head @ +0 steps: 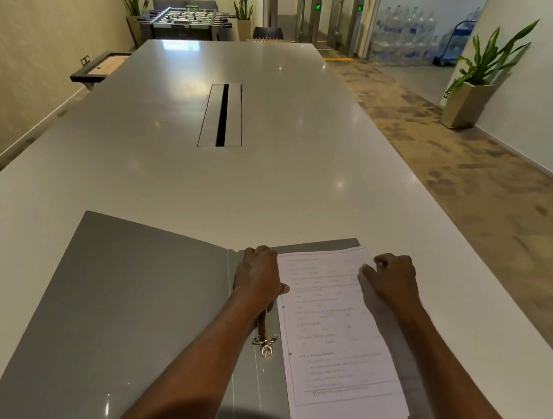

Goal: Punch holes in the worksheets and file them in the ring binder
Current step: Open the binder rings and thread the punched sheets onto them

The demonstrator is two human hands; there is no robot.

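Left hand (257, 276): fingers curled over the far end of the rings (265, 342), thumb on the sheet's margin. Whether they grip metal is hidden under the knuckles.
Right hand (391, 281): fingers curled, apparently pinching the worksheet (339, 337) at its corner farthest from the rings.
Worksheet: just right of the rings, long axis parallel, punched edge facing them; left hand nearer.
Binder (141, 297): open around the rings, near edge cut off.

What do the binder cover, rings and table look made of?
Binder cover: grey, matte with a soft sheen and creased spine folds; likely plastic or plastic-coated board. Rings: metal, bright chrome-like glints. Table: hard glossy white top showing light reflections; laminate or stone-like, cannot tell which.
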